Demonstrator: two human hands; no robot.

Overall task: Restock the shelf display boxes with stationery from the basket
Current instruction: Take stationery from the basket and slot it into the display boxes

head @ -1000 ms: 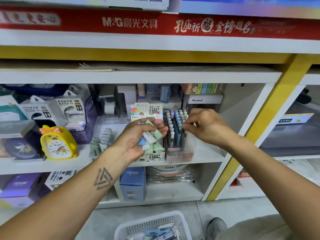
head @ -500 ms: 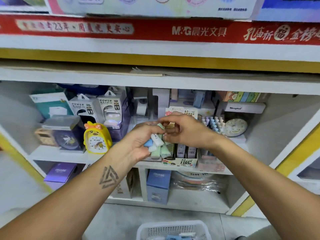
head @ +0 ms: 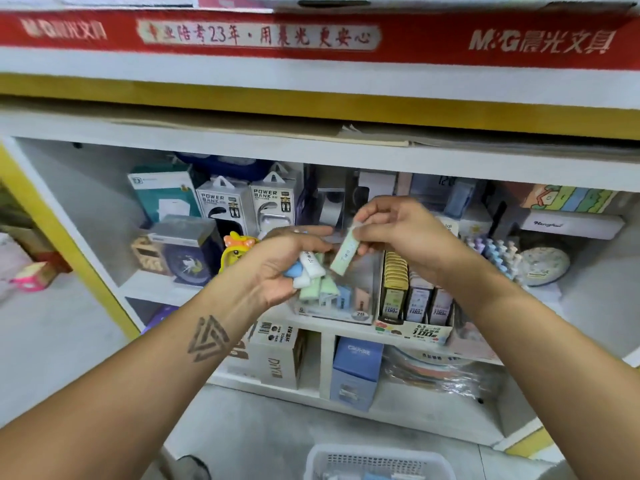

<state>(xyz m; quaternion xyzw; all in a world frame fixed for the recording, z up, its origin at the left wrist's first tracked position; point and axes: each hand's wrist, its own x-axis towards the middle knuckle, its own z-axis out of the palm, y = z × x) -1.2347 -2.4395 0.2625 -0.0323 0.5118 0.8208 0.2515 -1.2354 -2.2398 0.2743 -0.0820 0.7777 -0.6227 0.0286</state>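
Note:
My left hand (head: 280, 268) grips a bunch of small pastel erasers (head: 306, 271), blue, white and green, in front of the middle shelf. My right hand (head: 398, 233) pinches a single pale green eraser (head: 343, 255) by its upper end, just right of the bunch. Below both hands sits a clear display box (head: 337, 301) with a few erasers standing in it. To its right is a display box of lead refill cases (head: 414, 299). The white basket (head: 377, 462) stands on the floor at the bottom edge, its contents mostly cut off.
The shelf holds power bank packs (head: 249, 206), a yellow alarm clock (head: 237, 252), a tray of pastel pens (head: 495, 252) and a round clock (head: 543, 266). Boxes (head: 356, 372) fill the lower shelf. A yellow post (head: 65, 244) borders the left side.
The view swung left and closer. My right hand has drawn one green eraser out of the bunch in my left hand and holds it beside the bunch.

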